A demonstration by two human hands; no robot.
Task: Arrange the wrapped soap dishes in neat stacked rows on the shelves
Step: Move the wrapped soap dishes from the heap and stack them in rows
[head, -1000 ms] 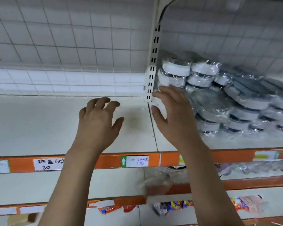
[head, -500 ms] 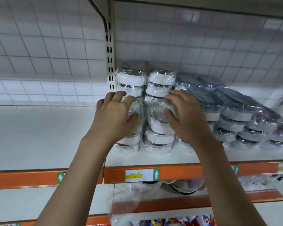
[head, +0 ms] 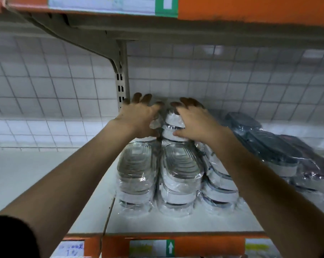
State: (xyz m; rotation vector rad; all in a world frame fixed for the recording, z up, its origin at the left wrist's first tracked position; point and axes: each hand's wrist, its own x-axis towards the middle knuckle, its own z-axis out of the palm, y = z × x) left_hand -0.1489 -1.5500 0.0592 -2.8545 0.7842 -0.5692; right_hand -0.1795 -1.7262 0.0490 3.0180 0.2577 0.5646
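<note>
Two hands around back stacks, dark dishes rightward.

Glossy crinkled plastic wrap covers dishes; matt metal shelf.

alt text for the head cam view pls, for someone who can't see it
Both hands reach to the back of a white shelf: the left hand and right hand grip the tops of two back stacks of wrapped soap dishes. More white stacks stand in front, and dark wrapped dishes lie slumped to the right.
</note>
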